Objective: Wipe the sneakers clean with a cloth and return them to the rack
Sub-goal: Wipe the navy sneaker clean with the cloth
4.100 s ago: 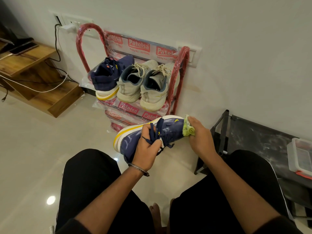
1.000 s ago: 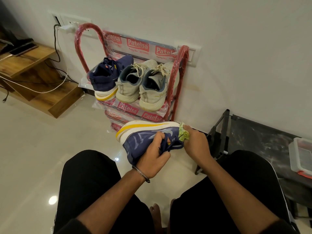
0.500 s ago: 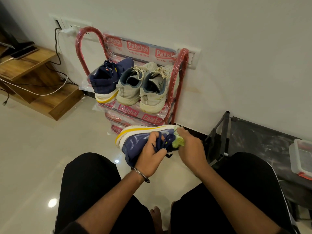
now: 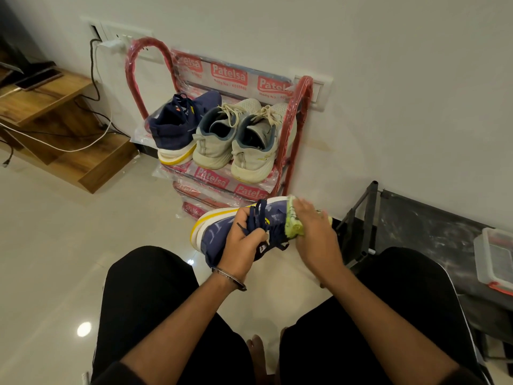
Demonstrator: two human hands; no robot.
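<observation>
I hold a navy sneaker (image 4: pixel 219 234) with a white and yellow sole on its side above my knees. My left hand (image 4: pixel 244 245) grips it at the laces and tongue. My right hand (image 4: pixel 313 234) presses a lime-green cloth (image 4: pixel 293 223) against the sneaker's toe end. The red shoe rack (image 4: pixel 298 112) wrapped in plastic stands against the wall just beyond. Its top shelf holds the matching navy sneaker (image 4: pixel 177 126) and two off-white sneakers (image 4: pixel 238 137).
A wooden stepped unit (image 4: pixel 55 129) with cables and a phone stands at the left. A dark low stand (image 4: pixel 433 226) with a clear plastic box (image 4: pixel 497 259) sits at the right. Glossy tiled floor (image 4: pixel 69 245) lies to my left.
The sneaker has been turned so more of its navy side and laces face me. My right hand with the cloth has slid along its toe end. The view has shifted slightly.
</observation>
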